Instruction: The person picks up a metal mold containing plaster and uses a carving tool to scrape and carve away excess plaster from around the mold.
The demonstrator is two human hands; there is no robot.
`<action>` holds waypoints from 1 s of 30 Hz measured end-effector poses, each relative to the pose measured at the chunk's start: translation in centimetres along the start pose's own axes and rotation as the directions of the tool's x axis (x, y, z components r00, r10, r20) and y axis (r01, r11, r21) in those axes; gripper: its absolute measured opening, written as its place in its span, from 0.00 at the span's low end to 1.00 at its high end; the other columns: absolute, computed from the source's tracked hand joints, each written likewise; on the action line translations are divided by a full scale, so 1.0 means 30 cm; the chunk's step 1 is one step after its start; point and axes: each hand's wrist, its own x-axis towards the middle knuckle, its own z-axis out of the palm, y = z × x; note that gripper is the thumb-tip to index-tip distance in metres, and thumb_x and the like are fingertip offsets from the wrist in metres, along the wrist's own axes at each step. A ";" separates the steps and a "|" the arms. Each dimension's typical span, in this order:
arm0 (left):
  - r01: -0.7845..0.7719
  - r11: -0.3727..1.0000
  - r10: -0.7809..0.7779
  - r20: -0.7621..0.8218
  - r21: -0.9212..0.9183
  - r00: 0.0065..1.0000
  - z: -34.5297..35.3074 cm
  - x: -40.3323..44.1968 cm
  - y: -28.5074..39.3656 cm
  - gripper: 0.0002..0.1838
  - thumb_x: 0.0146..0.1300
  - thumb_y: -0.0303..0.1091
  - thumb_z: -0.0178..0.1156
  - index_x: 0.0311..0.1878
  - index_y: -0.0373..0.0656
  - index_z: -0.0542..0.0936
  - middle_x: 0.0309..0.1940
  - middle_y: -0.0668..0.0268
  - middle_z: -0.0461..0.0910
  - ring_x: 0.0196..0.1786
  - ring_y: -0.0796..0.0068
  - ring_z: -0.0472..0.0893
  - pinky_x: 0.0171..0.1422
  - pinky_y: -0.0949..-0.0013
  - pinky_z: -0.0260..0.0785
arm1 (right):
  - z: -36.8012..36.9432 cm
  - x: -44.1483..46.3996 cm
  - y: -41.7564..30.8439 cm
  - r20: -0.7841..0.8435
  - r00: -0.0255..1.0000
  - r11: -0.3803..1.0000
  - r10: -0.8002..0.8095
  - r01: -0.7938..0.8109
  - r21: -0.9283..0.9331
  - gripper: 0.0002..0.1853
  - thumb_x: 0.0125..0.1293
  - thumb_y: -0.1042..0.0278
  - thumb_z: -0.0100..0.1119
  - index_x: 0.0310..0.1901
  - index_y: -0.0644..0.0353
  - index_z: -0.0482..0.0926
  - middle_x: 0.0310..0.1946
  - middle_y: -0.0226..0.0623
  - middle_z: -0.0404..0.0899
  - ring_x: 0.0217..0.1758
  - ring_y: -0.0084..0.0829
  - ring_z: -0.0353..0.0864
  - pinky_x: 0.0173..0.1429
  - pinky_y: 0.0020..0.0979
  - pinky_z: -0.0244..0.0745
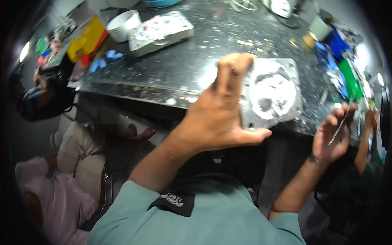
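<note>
My left hand [212,112] grips the left side of a squarish grey metal mould [295,67], fingers at its upper edge and thumb at the lower one. Bright white material, ringed by darker patches, fills the mould's round middle; glare washes out its detail. Held at the bench's front edge, the mould faces up toward me. To the right, my right hand [326,141] is palm up, closed on a slim metal tool [337,131] with a ridged handle. The tool's exact kind is not clear, and its tip is hard to make out.
On the dark, speckled bench [183,77] stand a pale box [163,43] and a white tub [123,25]. Blue scraps [98,64] lie nearby. A green box [350,79] and clutter line the right side. Other people are at left and far right.
</note>
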 end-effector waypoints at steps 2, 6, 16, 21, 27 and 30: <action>-0.046 0.999 0.045 -0.036 -0.029 0.998 0.012 0.002 -0.012 0.68 0.38 0.51 0.87 0.79 0.35 0.56 0.70 0.49 0.60 0.75 0.50 0.66 0.79 0.52 0.65 | -0.033 0.048 -0.005 0.229 0.973 0.957 0.012 -0.078 0.281 0.35 0.69 0.93 0.45 0.79 0.68 0.63 0.75 0.55 0.68 0.80 0.44 0.66 0.81 0.43 0.69; -0.023 1.000 0.023 -0.032 -0.006 0.999 0.008 0.008 0.009 0.67 0.36 0.44 0.85 0.79 0.35 0.58 0.71 0.52 0.60 0.75 0.53 0.66 0.82 0.55 0.59 | -0.042 0.103 -0.045 0.105 0.992 0.991 -0.072 0.059 0.120 0.27 0.77 0.80 0.51 0.77 0.65 0.67 0.76 0.55 0.70 0.81 0.43 0.68 0.84 0.42 0.68; -0.019 0.999 0.015 -0.076 -0.048 0.997 0.028 0.003 0.005 0.64 0.36 0.39 0.83 0.79 0.38 0.59 0.70 0.51 0.63 0.73 0.53 0.70 0.79 0.55 0.64 | -0.149 0.122 -0.019 -0.273 0.931 0.722 -0.243 -0.014 -0.692 0.12 0.77 0.70 0.61 0.56 0.64 0.82 0.41 0.35 0.87 0.42 0.21 0.85 0.50 0.24 0.81; -0.019 0.999 0.021 -0.054 0.039 0.998 0.019 -0.004 0.028 0.65 0.36 0.38 0.84 0.80 0.40 0.58 0.71 0.50 0.63 0.74 0.48 0.70 0.79 0.53 0.66 | -0.183 0.228 -0.046 -0.173 0.975 0.182 -0.139 -0.147 -0.972 0.10 0.75 0.66 0.66 0.49 0.63 0.86 0.38 0.31 0.86 0.44 0.17 0.83 0.48 0.23 0.75; -0.001 0.997 0.003 -0.021 0.082 1.000 0.006 0.005 0.026 0.69 0.36 0.42 0.86 0.81 0.41 0.54 0.71 0.48 0.60 0.75 0.45 0.69 0.76 0.50 0.72 | -0.240 0.347 -0.019 0.156 0.977 -0.398 0.142 0.201 -0.895 0.05 0.71 0.72 0.64 0.44 0.61 0.85 0.43 0.45 0.88 0.51 0.54 0.85 0.55 0.45 0.78; 0.005 0.997 -0.003 -0.023 0.073 1.000 -0.003 0.004 0.038 0.68 0.37 0.44 0.86 0.81 0.41 0.54 0.71 0.49 0.60 0.73 0.43 0.71 0.74 0.48 0.73 | -0.213 0.295 -0.008 0.112 0.985 -0.363 0.133 0.154 -0.919 0.07 0.71 0.76 0.61 0.48 0.61 0.84 0.49 0.44 0.87 0.54 0.51 0.86 0.59 0.44 0.78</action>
